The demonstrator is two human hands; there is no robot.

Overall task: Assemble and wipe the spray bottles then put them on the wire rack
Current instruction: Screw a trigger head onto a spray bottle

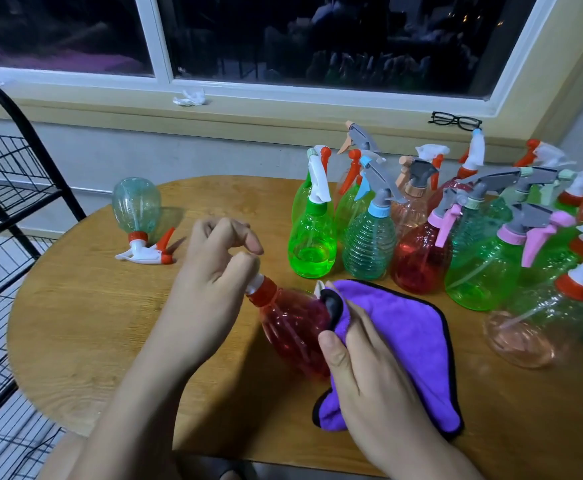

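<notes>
Wiping: red bottle (pixel 292 329), neck pinched in left hand (pixel 210 271); purple cloth (pixel 407 327) gripped in right hand (pixel 369 368). Next, probably: wire rack (pixel 6 188), nine o'clock.

One translucent red plastic spray bottle (pixel 293 327) tilts over the wooden tabletop (pixel 110 323), collar pointing up-left; purple microfibre cloth (pixel 404 341) pressed against its side.

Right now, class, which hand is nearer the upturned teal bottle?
Left. The left hand holds the top of the red bottle, just right of the teal bottle; the right hand grips the purple cloth farther right.
</notes>
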